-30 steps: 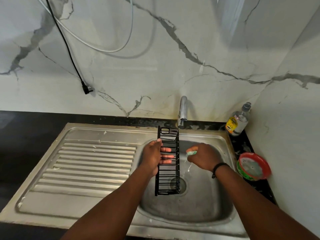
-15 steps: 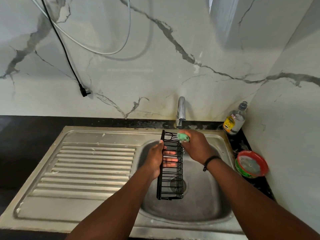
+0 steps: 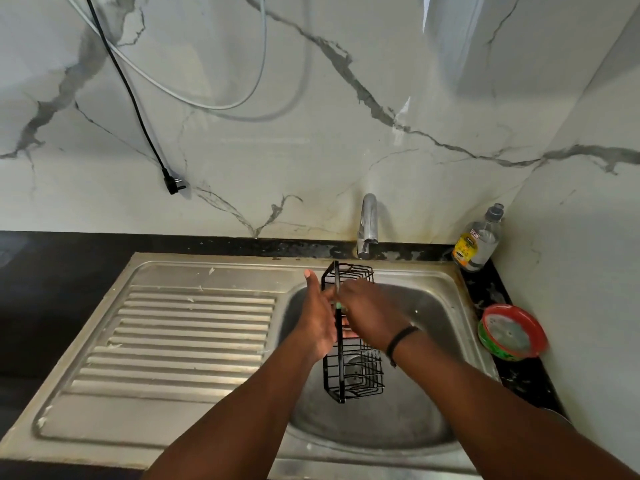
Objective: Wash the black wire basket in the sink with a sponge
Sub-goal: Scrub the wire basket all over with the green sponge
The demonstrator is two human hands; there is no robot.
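A long black wire basket is held on edge above the steel sink bowl, below the tap. My left hand grips its left side, thumb raised and fingers reaching in behind the wires. My right hand lies over the basket's middle and holds a green sponge, of which only a small sliver shows against the left frame. The basket's upper end and lower end stick out past my hands.
The ribbed steel drainboard lies to the left. A chrome tap stands at the back, a dish soap bottle in the right corner, a red and green bowl on the black counter at right. A black plug hangs on the marble wall.
My right hand moved with the sponge from the basket's top end down and left onto its middle. The basket turned slightly, and my left hand shifted its hold.
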